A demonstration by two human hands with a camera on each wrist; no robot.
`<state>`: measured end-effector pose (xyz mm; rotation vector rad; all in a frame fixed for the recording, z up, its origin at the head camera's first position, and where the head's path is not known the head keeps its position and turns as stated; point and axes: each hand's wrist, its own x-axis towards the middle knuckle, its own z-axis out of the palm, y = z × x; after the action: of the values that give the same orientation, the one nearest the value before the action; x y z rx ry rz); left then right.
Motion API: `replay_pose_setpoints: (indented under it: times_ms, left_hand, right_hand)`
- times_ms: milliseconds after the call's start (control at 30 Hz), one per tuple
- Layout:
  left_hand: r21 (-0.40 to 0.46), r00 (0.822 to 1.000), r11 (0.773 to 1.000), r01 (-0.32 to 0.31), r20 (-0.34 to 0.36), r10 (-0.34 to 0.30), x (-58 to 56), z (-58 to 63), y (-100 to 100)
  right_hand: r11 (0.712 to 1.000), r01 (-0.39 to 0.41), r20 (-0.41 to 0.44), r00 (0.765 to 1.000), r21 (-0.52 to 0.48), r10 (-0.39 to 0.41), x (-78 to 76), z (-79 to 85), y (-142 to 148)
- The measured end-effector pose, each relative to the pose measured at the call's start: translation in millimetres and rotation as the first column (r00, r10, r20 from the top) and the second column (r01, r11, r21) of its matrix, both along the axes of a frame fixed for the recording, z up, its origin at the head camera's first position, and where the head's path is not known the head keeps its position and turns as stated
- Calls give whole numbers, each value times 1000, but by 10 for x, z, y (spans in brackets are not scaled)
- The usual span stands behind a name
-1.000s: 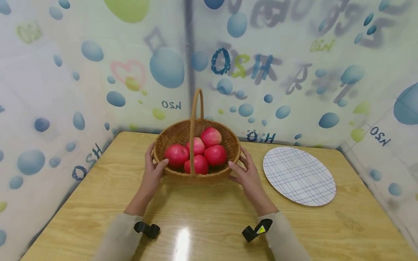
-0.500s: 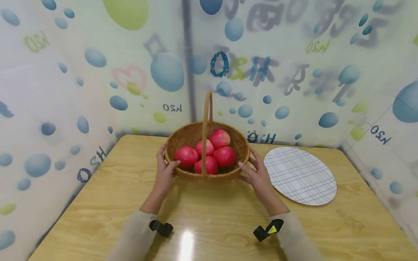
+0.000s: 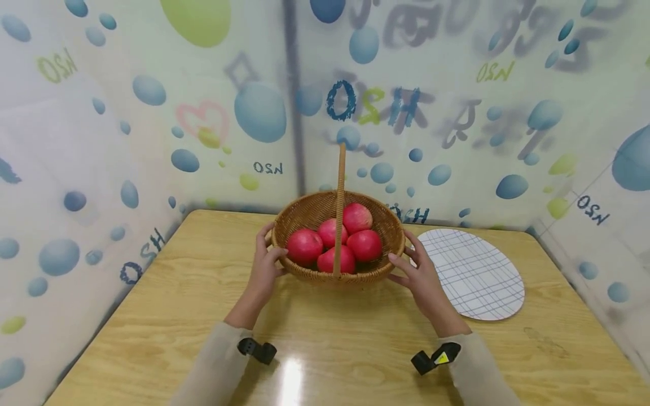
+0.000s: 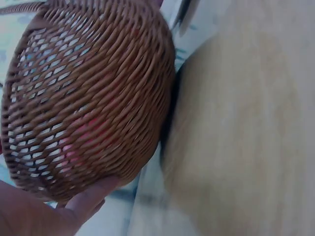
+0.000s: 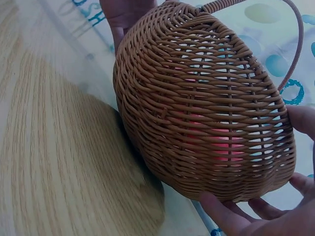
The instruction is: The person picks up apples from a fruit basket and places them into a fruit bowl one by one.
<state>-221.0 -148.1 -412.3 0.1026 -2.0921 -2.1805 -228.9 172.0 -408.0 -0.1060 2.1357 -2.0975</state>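
Note:
A brown wicker basket (image 3: pixel 311 210) with a tall arched handle (image 3: pixel 341 186) holds several red apples (image 3: pixel 304 247). My left hand (image 3: pixel 265 268) grips its left side, thumb at the rim and fingers beneath. On the opposite side my right hand (image 3: pixel 420 274) holds the rim the same way. The basket leans slightly towards me; whether its base touches the table is hard to tell. In both wrist views the woven wall (image 4: pixel 103 93) fills much of the picture, with red showing through the gaps. The right wrist view shows curled fingers (image 5: pixel 221 214) under the basket's edge.
Right of the basket, partly behind my right hand, lies a flat white oval plate (image 3: pixel 477 273) with a blue line grid. The wooden table (image 3: pixel 350 344) meets patterned sheeting (image 3: pixel 431 141) at the back and sides.
Both hands have moved the basket with its apples to the right, nearer the plate. The view has shifted slightly as well. The grip stays the same, and the plate has stayed in place.

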Motion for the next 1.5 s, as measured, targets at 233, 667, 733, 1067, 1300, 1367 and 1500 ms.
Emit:
replay_pose_setpoints:
  times_ms: [233, 667, 733, 1067, 1300, 1367, 1500]
  left_hand:
    - [109, 992, 994, -25, 125, 11, -163, 69, -227]
    - [59, 983, 990, 127, 125, -134, -205, 189, -326]
    - [26, 983, 990, 136, 122, -138, -199, 185, -318]
    - [-79, 977, 977, 199, 96, -191, -254, 59, -335]
    - [-22, 967, 970, 242, 85, -239, -277, 45, -340]
    - [12, 965, 968, 249, 84, -249, -286, 56, -341]
    - [52, 963, 965, 255, 78, -259, -312, 82, -351]
  right_hand:
    - [1000, -13, 3, 1000, 14, 13, -12, -49, -6]
    - [1000, 8, 1, 1000, 26, -8, 20, -50, -48]
    - [999, 11, -2, 1000, 32, -11, 25, -48, -41]
    - [990, 51, -97, 995, 131, -38, 61, -8, 47]
    - [954, 129, -200, 977, 271, -75, 56, 164, 102]
    - [950, 131, -219, 973, 284, -69, 55, 237, 107]
    - [948, 110, -252, 967, 300, -32, 41, 399, 86]
